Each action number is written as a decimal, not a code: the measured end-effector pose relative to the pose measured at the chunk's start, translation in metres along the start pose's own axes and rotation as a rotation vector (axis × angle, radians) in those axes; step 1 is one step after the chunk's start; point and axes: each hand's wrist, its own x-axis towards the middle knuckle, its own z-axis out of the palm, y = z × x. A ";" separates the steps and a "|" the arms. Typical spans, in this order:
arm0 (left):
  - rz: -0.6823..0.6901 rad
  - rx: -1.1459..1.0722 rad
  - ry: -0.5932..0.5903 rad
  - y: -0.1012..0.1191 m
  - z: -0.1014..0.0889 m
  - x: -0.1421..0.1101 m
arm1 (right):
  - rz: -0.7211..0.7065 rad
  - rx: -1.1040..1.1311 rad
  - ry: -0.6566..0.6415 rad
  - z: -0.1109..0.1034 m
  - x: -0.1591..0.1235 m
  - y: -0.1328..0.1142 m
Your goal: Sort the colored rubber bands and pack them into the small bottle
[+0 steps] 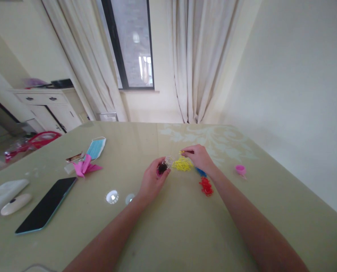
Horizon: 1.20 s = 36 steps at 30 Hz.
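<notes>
Fingers of the right hand [199, 155] are pinched on a yellow piece [182, 152] by the yellow pile [182, 164]; the small container [163, 167], clasped by the left hand [151, 180], is best kept steady.

In front of you spreads a pale green, glossy table [168, 234], with a whitish leafy pattern toward its far right. Near the middle lies a loose yellow pile [182, 164] of small, thin pieces; just right of it, a partly hidden blue pile [201, 172], and nearer you a red pile [206, 186]. Well apart, at your right, sits a pink cup-like piece [240, 169]. On your left lie a dark-screened phone [47, 206] and, beside it, a rounded white object [16, 205] next to a larger white one [3, 194]. Beyond the phone are a pink folded shape [86, 166] and a light blue face mask [96, 148].
</notes>
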 end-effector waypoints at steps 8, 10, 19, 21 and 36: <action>-0.016 0.080 0.036 0.001 0.001 -0.002 | -0.196 0.410 -0.034 -0.012 -0.013 -0.041; 0.005 0.101 0.035 0.003 0.001 -0.003 | -0.232 0.330 -0.018 -0.008 -0.015 -0.045; 0.090 0.224 0.051 0.006 0.001 -0.005 | -0.271 0.019 -0.009 -0.009 -0.018 -0.050; 0.105 0.256 0.045 0.005 0.001 -0.005 | -0.241 -0.030 -0.026 -0.011 -0.019 -0.052; 0.120 0.322 0.017 0.006 0.002 -0.007 | -0.363 -0.362 -0.171 -0.007 -0.023 -0.057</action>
